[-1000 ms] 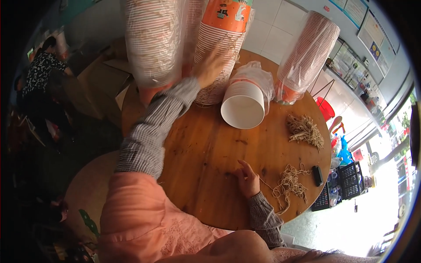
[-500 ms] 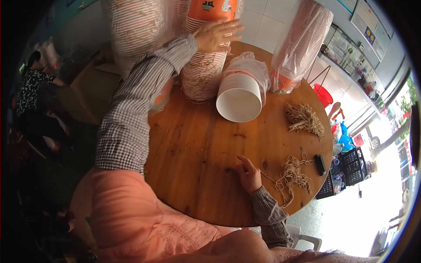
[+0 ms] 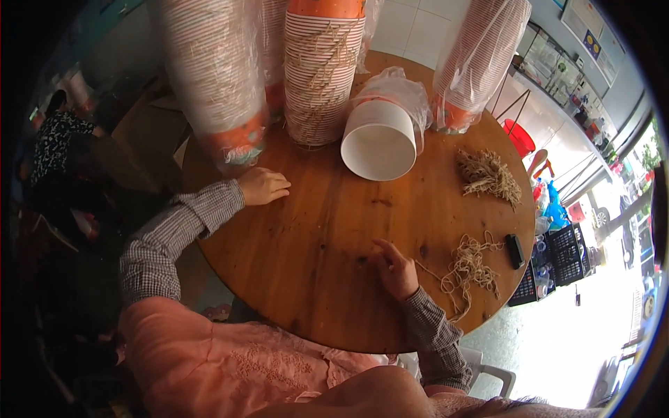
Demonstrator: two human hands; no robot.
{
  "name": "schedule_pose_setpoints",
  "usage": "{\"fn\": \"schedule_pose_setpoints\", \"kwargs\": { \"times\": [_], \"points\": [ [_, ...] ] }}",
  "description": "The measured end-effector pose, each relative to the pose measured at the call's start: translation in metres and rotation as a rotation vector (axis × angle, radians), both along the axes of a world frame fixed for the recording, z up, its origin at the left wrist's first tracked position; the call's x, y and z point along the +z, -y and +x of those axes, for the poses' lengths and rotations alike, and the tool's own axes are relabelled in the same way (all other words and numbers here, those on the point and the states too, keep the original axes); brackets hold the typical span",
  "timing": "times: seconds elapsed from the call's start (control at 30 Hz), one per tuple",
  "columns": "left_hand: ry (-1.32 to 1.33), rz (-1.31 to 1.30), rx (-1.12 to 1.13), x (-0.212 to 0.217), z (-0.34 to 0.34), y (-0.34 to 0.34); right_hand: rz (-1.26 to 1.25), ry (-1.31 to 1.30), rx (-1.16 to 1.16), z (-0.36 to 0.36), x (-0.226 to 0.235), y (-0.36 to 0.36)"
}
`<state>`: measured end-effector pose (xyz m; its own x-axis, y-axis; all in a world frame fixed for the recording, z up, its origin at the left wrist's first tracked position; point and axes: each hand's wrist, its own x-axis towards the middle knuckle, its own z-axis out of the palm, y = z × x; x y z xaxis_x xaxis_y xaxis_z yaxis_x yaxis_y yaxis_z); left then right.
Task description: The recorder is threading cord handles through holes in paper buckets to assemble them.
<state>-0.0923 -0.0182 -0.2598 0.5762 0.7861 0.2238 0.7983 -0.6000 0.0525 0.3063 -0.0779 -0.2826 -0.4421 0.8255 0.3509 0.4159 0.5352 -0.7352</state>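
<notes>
My left hand (image 3: 265, 186) is at the left of the round wooden table (image 3: 327, 230), fingers stretched out and holding nothing. Just beyond it stands a tall plastic-wrapped stack of paper buckets (image 3: 216, 76). To the right of that rises another stack of paper buckets (image 3: 323, 76), with loose strands of twine across its side. My right hand (image 3: 396, 272) hovers over or rests on the near part of the table, fingers loosely bent and apart. A strand from a loose tangle of twine (image 3: 474, 268) reaches the side of this hand; whether the fingers touch it is hidden.
A short bagged stack of white buckets (image 3: 378, 143) lies with its mouth toward me. Beyond it leans a tall wrapped stack (image 3: 481, 63). A twine bundle (image 3: 490, 175) and a small black object (image 3: 514, 251) lie at the right. A person (image 3: 59, 150) sits at far left.
My left hand has come down and back from the upper part of the middle stack to the table's left side. My right hand has barely moved. The view has shifted slightly.
</notes>
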Motion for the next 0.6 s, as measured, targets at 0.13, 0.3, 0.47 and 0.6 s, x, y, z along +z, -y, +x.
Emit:
{"fn": "schedule_pose_setpoints", "kwargs": {
  "times": [0.13, 0.3, 0.47, 0.6],
  "points": [
    [0.309, 0.088, 0.011, 0.007, 0.057, 0.032, -0.075, -0.049, -0.112, 0.002, -0.001, -0.009],
    [0.683, 0.108, 0.062, -0.009, 0.116, 0.034, -0.174, -0.354, -0.190, 0.015, -0.015, -0.067],
    [1.204, -0.208, 0.188, -0.013, 0.149, 0.017, -0.268, -0.448, -0.334, 0.011, -0.019, -0.122],
    [0.907, -0.063, 0.148, -0.034, 0.166, 0.009, -0.148, -0.479, -0.459, -0.013, -0.030, -0.158]
  ]
}}
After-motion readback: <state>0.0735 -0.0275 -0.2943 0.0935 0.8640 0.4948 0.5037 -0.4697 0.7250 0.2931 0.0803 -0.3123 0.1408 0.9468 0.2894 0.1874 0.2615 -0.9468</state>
